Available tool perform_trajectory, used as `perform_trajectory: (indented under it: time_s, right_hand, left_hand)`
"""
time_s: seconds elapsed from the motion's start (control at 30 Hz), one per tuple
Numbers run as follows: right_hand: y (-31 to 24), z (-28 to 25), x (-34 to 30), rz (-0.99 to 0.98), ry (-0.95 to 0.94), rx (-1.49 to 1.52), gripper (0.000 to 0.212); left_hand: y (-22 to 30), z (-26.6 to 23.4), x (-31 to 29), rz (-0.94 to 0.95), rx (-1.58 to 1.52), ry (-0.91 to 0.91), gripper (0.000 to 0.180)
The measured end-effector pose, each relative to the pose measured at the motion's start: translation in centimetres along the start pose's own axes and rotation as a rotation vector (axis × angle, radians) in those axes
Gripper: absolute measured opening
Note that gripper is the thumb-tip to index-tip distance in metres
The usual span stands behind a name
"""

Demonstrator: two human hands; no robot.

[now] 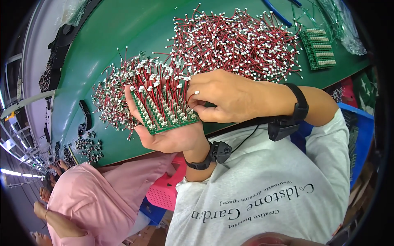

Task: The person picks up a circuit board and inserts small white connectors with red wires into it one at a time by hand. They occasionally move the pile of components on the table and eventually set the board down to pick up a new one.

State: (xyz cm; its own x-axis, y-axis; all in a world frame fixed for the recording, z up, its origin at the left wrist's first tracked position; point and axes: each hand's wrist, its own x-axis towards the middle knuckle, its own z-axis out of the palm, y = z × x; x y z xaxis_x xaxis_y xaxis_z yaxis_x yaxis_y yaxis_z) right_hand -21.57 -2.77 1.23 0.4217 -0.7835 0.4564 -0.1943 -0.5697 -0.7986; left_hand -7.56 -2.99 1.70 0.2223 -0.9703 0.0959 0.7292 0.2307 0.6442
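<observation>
My left hand (174, 138) holds a green circuit board panel (176, 121) from beneath, palm up, with its thumb along the near edge and fingers at the far left side. Rows of white sockets cover the panel. Many red-and-black wire leads with white plugs (156, 84) stand up from it. Over the panel's right side, my right hand (230, 96) is closed in a pinch on a red-and-black wire lead (191, 96), whose white plug shows beside the knuckles. Its fingertips are close to the sockets, and the wire's lower end is hidden.
A large heap of wire leads (238, 43) lies beyond my hands on the green table (123, 24). Another pile (111, 98) of wired parts is at left. A second board panel (318, 48) rests at far right. A person in pink (98, 192) sits close on my left.
</observation>
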Motion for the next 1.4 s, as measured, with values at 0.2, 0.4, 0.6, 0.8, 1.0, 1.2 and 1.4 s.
perform_trajectory:
  time_s: [0.2,0.4,0.6,0.8,1.0,1.2,1.4]
  right_hand:
    - [-0.2,-0.3,0.1,-0.006,-0.013,0.008,0.009]
    - [-0.5,-0.1,-0.2,-0.020,0.005,-0.052,0.009]
    - [-1.7,0.5,-0.7,0.066,-0.024,-0.193,0.009]
    - [-1.3,-0.3,-0.3,0.124,-0.075,-0.062,0.011]
    - [-1.9,0.2,-0.6,0.085,-0.086,-0.163,0.010]
    - [-0.9,0.4,-0.9,0.015,-0.015,-0.162,0.014]
    - [-1.1,0.5,-0.5,-0.010,-0.058,-0.198,0.016]
  left_hand:
    - [0.2,-0.7,0.0,0.002,0.069,-0.102,0.073]
    - [0.2,-0.8,0.1,-0.011,0.090,-0.112,0.073]
    - [-0.2,0.1,-0.2,0.011,0.187,-0.096,0.074]
    - [0.1,-0.3,-0.4,-0.029,0.052,-0.148,0.077]
    - [0.0,0.2,-0.5,-0.006,0.176,-0.106,0.079]
    - [0.3,-0.6,-0.3,-0.028,0.155,-0.111,0.079]
    - [0.1,0.1,-1.4,-0.014,0.310,-0.044,0.084]
